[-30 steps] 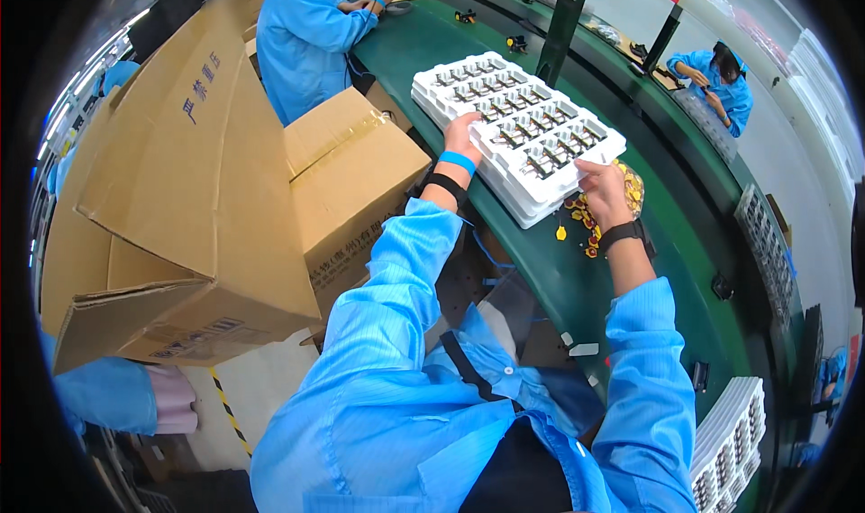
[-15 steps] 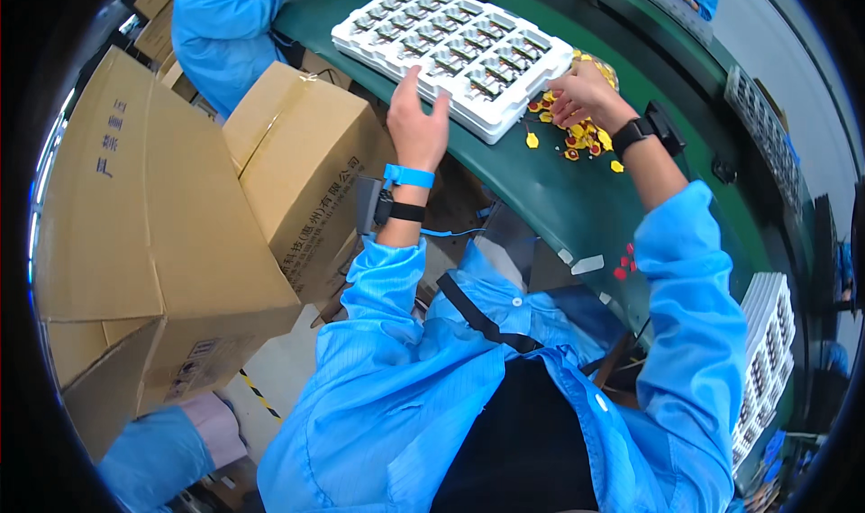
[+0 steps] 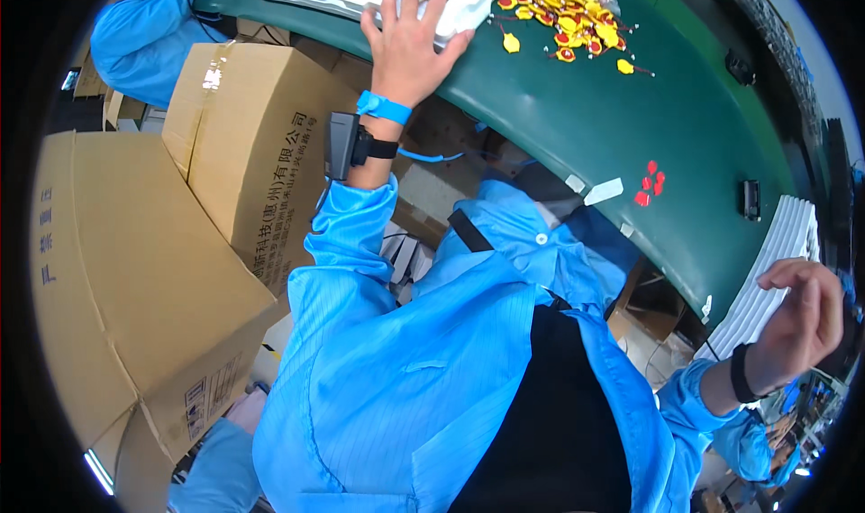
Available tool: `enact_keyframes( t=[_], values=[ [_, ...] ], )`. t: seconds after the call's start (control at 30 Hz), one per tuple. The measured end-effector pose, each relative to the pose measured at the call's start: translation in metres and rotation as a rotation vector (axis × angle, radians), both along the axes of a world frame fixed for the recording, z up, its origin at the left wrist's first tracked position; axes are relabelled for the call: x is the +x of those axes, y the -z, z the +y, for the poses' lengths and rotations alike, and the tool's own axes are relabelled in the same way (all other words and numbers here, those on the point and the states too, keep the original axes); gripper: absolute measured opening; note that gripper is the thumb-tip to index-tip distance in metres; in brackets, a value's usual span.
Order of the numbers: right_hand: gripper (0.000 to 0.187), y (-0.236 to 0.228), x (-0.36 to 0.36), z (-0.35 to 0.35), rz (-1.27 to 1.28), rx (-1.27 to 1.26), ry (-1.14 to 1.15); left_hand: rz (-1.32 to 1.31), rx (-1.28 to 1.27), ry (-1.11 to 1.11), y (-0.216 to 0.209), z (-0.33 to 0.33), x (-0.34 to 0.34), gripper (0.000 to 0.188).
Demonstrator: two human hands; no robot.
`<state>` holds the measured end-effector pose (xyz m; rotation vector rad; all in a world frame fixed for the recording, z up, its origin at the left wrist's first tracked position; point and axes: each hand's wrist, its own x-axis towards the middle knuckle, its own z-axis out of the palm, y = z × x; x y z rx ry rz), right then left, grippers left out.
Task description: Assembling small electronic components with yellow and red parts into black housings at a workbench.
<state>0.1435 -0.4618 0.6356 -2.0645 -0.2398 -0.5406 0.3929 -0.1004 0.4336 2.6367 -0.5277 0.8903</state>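
My left hand (image 3: 410, 58) lies with fingers spread on the near right part of a white moulded tray (image 3: 459, 18). Rows of small metal-and-dark parts sit in its pockets; the upper edge of the view cuts the tray off. At the far right, my right hand (image 3: 802, 319) is raised by a stack of white trays (image 3: 775, 243), its fingers loosely bent and nothing visible in them. Whether it touches the stack cannot be made out. A heap of yellow-and-red pieces with short wires (image 3: 577, 18) is spread right of the tray, partly in a clear bag.
Red pieces (image 3: 649, 184), a white label strip (image 3: 604, 191) and a small black device (image 3: 751, 199) lie on the green table (image 3: 541, 108). Large cardboard boxes (image 3: 135, 261) crowd my left. A co-worker's blue sleeve (image 3: 135, 45) shows at upper left.
My right hand has left the yellow pieces and swung right and nearer, to the tray stack. My left hand now rests over the tray. The view has shifted, so the tray appears higher.
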Motion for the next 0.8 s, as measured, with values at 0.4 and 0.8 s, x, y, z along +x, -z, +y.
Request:
enact_keyframes(
  t=[0.4, 0.8],
  values=[
    [0.013, 0.172, -0.02, -0.022, 0.415, 0.481, 0.589, -0.026, -0.123, 0.013, -0.004, 0.002, -0.013, 0.055],
    [0.019, 0.145, 0.035, -0.108, 0.141, -0.202, 0.924, 0.335, 0.002, 0.329, -0.025, -0.126, -0.043, 0.018]
  ],
)
